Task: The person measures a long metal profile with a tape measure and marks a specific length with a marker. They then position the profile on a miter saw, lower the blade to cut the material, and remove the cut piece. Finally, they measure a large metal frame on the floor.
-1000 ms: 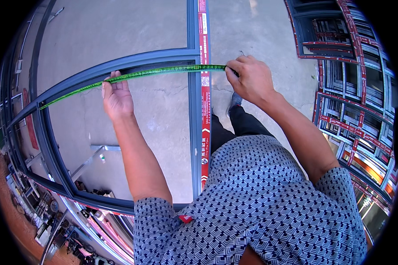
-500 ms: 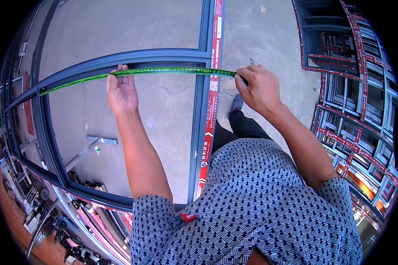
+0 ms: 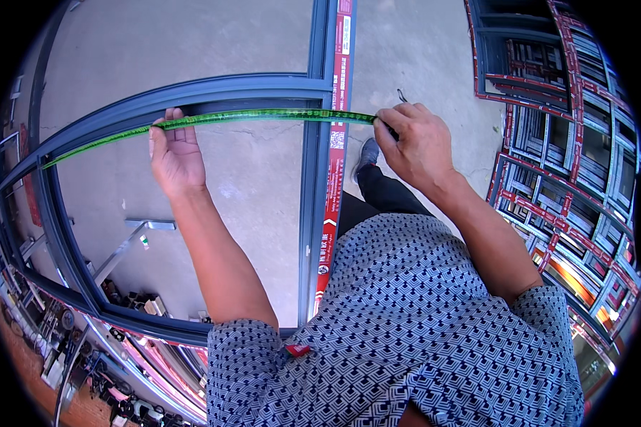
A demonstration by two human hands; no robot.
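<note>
A green tape measure (image 3: pixel 263 114) is pulled out across a dark grey metal frame (image 3: pixel 313 178). Its blade runs just below the frame's crossbar (image 3: pixel 249 89) and reaches the upright on the far left. My right hand (image 3: pixel 417 139) is wrapped round the tape's case, which the fingers mostly hide; a thin wrist cord (image 3: pixel 402 95) sticks out above it. My left hand (image 3: pixel 178 156) pinches the blade partway along, thumb in front and fingers behind. Red printed protective film (image 3: pixel 335 171) covers the frame's near right side.
Stacked frames with red film (image 3: pixel 570 164) stand at the right. Through the frame, a metal bracket (image 3: pixel 149 224) shows over the grey floor. Long profiles (image 3: pixel 157 363) and assorted tools and parts (image 3: pixel 71 341) lie at the lower left. My shoe (image 3: pixel 367 156) is beside the frame.
My left hand has moved a little left along the blade, still pinching it. The view has shifted slightly, so the frame appears further left. My right hand keeps its hold.
</note>
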